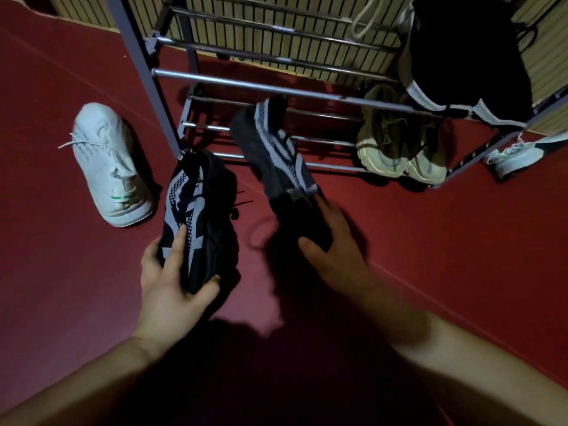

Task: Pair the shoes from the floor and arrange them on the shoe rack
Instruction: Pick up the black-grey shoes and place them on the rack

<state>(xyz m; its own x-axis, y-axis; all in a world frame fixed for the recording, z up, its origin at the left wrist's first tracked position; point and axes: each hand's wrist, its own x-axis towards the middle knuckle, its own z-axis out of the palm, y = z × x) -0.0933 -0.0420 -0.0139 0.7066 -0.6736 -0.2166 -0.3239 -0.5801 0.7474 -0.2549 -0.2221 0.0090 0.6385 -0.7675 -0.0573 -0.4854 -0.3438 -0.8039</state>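
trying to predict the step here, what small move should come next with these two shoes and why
Probably slide both onto the rack's bottom tier, left of the beige pair: the left hand grips one black-grey shoe, the right hand its match.

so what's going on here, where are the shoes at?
At the shoe rack, the left hand grips one black-and-grey sneaker; the right hand grips the matching sneaker, toe toward the lower bars. A beige pair and a black pair sit on the rack. One white sneaker lies on the floor at left, a second white sneaker by the rack's right end.
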